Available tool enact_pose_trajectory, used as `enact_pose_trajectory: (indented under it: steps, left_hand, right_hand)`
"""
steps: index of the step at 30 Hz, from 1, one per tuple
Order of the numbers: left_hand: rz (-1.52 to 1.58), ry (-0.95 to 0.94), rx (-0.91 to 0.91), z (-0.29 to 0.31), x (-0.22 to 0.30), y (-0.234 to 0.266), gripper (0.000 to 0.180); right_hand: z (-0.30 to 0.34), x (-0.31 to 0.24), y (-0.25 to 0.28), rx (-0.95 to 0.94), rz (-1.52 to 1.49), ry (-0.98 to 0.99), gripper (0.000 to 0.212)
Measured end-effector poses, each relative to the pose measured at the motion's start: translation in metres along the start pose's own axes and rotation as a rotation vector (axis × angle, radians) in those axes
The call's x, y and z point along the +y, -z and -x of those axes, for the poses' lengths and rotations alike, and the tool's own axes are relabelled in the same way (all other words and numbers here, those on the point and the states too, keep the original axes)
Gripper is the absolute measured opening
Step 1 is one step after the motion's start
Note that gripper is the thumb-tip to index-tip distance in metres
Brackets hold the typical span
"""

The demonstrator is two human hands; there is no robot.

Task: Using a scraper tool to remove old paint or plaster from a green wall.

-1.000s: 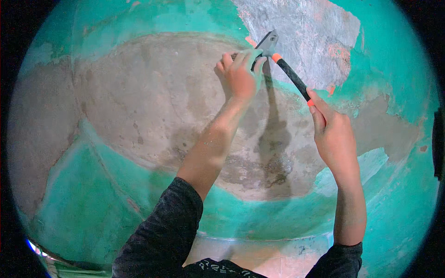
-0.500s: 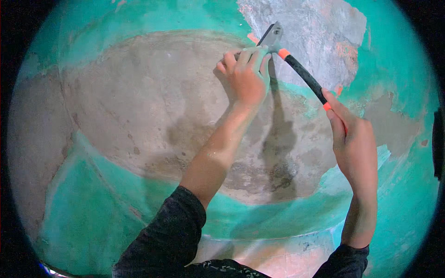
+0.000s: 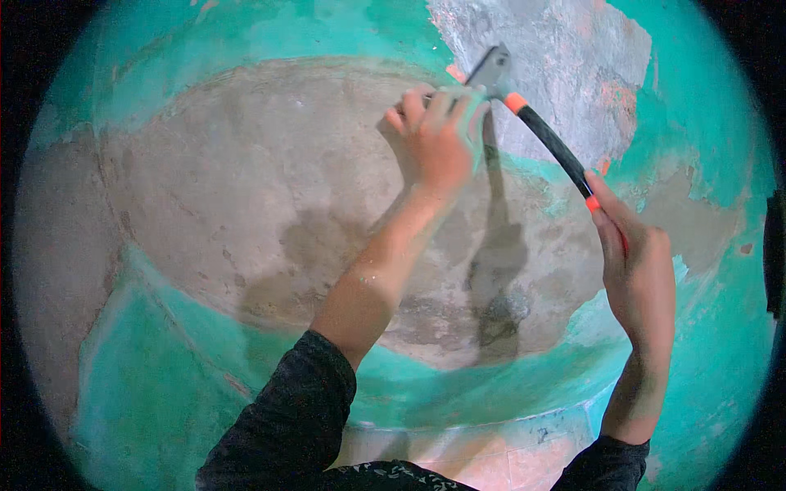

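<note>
A long-handled scraper (image 3: 555, 149) with a black grip, orange bands and a grey metal head lies slantwise against the wall. My right hand (image 3: 634, 250) is wrapped round the lower end of its handle. Up at the head, my left hand (image 3: 442, 135) grips with bent fingers, slightly smeared by motion; its fingertips cover part of the metal. The blade edge touches or nearly touches the wall by the border of a pale grey patch (image 3: 565, 74); the exact contact is hidden.
Green paint (image 3: 246, 37) surrounds a broad bare grey-brown area (image 3: 221, 164) of the wall. Ragged paint edges and small orange spots border the pale patch. A pinkish tiled surface (image 3: 483, 458) shows low down. A dark object (image 3: 772, 254) stands at the far right rim.
The scraper has shifted a little to the right and slightly down. Its handle end and my right hand moved right with it, while my left hand's fingers slid slightly along with the head.
</note>
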State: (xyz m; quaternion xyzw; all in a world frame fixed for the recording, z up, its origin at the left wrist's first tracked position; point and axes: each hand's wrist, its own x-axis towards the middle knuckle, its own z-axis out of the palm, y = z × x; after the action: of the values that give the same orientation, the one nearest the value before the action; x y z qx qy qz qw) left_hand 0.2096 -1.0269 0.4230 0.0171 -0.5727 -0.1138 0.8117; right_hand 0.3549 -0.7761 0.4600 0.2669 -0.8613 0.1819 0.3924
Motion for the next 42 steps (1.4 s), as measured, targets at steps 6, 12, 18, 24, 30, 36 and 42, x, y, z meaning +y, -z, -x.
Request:
enact_pose_trajectory:
  steps: [6,12,18,24,30,36,42]
  left_hand:
    - [-0.005,-0.013,0.045,-0.008,-0.008,-0.001,0.018]
    - [-0.021,-0.041,0.040,-0.002,-0.005,-0.001,0.020]
    - [-0.031,-0.023,-0.039,0.007,-0.010,0.003,0.021]
    - [-0.005,0.026,0.051,-0.004,-0.010,-0.003,0.023]
    - [-0.012,-0.081,0.025,0.004,-0.010,-0.003,0.022]
    - [-0.027,-0.097,-0.036,0.005,-0.026,0.002,0.024]
    - [0.020,-0.079,0.043,-0.015,-0.026,0.000,0.023]
  right_hand:
    - [-0.002,-0.008,0.003,-0.040,0.041,-0.056,0.036]
    - [-0.002,-0.008,0.001,-0.035,-0.009,-0.038,0.037]
    - [-0.001,0.010,-0.012,0.021,-0.049,0.066,0.037]
    - [-0.005,-0.023,0.007,-0.086,0.073,-0.142,0.037]
    - [0.004,0.004,-0.015,0.035,-0.036,-0.010,0.037]
    - [0.000,-0.011,-0.012,-0.109,-0.060,-0.177,0.038]
    - [0.000,-0.006,-0.016,0.097,-0.055,0.006,0.035]
